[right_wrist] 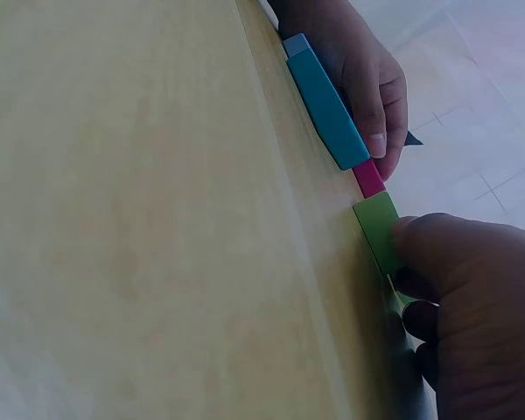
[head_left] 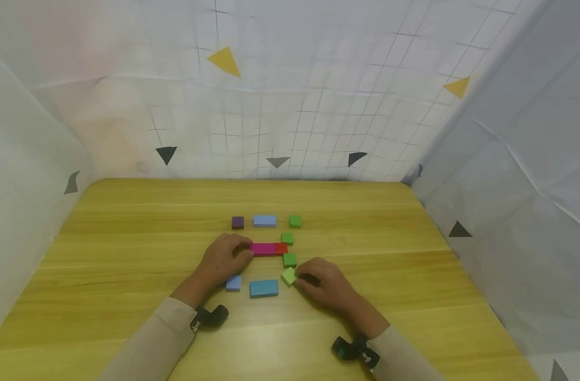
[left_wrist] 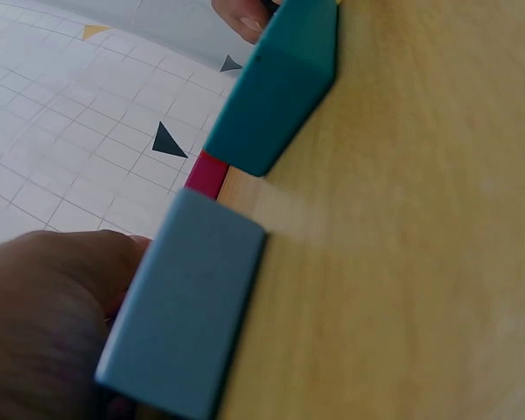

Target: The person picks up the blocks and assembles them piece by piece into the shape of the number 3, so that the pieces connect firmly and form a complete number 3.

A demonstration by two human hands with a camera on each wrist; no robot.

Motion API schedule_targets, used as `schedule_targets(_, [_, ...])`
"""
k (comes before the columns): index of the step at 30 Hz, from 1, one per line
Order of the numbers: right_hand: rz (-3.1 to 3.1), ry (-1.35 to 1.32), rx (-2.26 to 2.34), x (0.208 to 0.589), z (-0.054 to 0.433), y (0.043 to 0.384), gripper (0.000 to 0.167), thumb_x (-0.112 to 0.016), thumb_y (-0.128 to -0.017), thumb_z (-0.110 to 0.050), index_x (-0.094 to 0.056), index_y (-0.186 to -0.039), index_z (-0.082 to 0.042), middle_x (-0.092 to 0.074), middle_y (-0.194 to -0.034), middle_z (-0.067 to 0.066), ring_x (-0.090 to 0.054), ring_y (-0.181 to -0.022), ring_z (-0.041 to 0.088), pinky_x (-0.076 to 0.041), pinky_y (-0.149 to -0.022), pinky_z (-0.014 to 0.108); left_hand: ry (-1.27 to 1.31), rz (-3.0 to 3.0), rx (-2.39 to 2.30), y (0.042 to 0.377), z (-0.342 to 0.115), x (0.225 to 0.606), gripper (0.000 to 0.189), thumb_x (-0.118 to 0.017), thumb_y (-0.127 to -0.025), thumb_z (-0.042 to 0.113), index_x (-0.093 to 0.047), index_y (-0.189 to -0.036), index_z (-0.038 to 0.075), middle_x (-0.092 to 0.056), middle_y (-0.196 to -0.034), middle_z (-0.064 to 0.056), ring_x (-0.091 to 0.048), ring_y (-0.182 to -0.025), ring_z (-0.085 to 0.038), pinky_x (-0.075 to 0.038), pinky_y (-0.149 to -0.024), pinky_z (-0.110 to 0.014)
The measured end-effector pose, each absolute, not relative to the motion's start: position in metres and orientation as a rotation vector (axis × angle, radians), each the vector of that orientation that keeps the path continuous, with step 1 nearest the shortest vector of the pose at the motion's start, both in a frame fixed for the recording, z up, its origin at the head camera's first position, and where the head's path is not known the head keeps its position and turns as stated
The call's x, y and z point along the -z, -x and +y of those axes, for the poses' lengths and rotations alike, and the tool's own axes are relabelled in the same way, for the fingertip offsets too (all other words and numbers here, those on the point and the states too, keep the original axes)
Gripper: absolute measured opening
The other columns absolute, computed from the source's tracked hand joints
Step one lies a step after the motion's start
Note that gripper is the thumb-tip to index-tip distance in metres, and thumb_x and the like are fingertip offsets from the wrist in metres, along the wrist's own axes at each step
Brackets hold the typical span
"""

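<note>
My left hand [head_left: 225,258] pinches the left end of a magenta block [head_left: 263,249] between thumb and fingers. A red block [head_left: 281,248] sits against that block's right end. With thumb and fingertips my right hand [head_left: 325,283] pinches a light green block [head_left: 288,276], turned at an angle on the table. Just above it lies a green block [head_left: 290,260]; another green block [head_left: 287,238] is beyond the red one. A blue block [head_left: 264,288] lies between the two forearms. Partly hidden by the left hand is a light blue block [head_left: 233,283], large in the left wrist view.
Along the far side lie a dark purple block [head_left: 238,223], a long light blue block [head_left: 264,221] and a green block [head_left: 295,221]. The wooden table [head_left: 128,238] is bordered by white patterned sheets [head_left: 290,121] behind and at both sides.
</note>
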State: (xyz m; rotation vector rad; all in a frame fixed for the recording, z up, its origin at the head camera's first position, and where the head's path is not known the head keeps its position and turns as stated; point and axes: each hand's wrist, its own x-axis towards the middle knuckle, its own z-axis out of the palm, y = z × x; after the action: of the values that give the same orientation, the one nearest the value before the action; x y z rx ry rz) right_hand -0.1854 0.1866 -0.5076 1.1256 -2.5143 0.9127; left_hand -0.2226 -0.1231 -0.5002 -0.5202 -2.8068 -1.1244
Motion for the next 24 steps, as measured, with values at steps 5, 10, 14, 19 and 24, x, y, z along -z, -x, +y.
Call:
schedule_targets(5, [-2.517, -1.126, -0.928, 0.507, 0.187, 0.185, 0.019, -0.075, -0.089, -0.021, -0.072, -0.107, -0.016, -0.071, -0.106, -0.005, -0.065, -0.101, 0.010, -0.055, -0.087, 0.028, 0.524, -2.812, 1.120, 0.223, -0.123, 0.500, 0.032, -0.068, -0.093, 0.037, -0.070, -0.119, 0.018, -0.069, -0.117, 0.002, -0.058, -0.111, -0.017, -0.050, -0.097, -0.042])
schedule_targets(10, [-2.497, -1.131, -0.943, 0.509, 0.187, 0.186, 0.019, -0.076, -0.089, -0.021, -0.072, -0.107, -0.015, -0.071, -0.106, -0.004, -0.065, -0.101, 0.011, -0.055, -0.088, 0.027, 0.533, -2.808, 1.114, 0.223, -0.124, 0.501, 0.033, -0.068, -0.093, 0.037, -0.070, -0.119, 0.017, -0.069, -0.117, 0.002, -0.058, -0.110, -0.017, -0.050, -0.096, -0.042])
schedule_targets(14, [-2.472, -1.120, -0.932, 0.508, 0.187, 0.187, 0.021, -0.077, -0.088, -0.023, -0.072, -0.106, -0.015, -0.070, -0.107, -0.003, -0.065, -0.102, 0.012, -0.054, -0.089, 0.028, 0.534, -2.806, 1.116, 0.223, -0.124, 0.500, 0.032, -0.069, -0.093, 0.036, -0.070, -0.119, 0.017, -0.069, -0.117, 0.002, -0.058, -0.109, -0.017, -0.050, -0.096, -0.042])
schedule_targets(19, [-2.394, -1.115, -0.945, 0.507, 0.183, 0.186, 0.026, -0.078, -0.086, -0.021, -0.070, -0.109, -0.010, -0.069, -0.110, 0.001, -0.064, -0.102, 0.015, -0.055, -0.088, 0.028, 0.538, -2.802, 1.115, 0.223, -0.123, 0.499, 0.032, -0.069, -0.093, 0.035, -0.070, -0.119, 0.017, -0.069, -0.116, 0.002, -0.058, -0.107, -0.017, -0.050, -0.094, -0.042])
schedule_targets(24, [-2.343, -1.117, -0.960, 0.507, 0.177, 0.185, 0.034, -0.077, -0.085, -0.020, -0.067, -0.114, -0.005, -0.067, -0.114, 0.003, -0.062, -0.103, 0.016, -0.054, -0.089, 0.028, 0.534, -2.807, 1.114, 0.222, -0.123, 0.499, 0.033, -0.069, -0.093, 0.036, -0.070, -0.119, 0.017, -0.069, -0.116, 0.003, -0.057, -0.106, -0.017, -0.050, -0.093, -0.041])
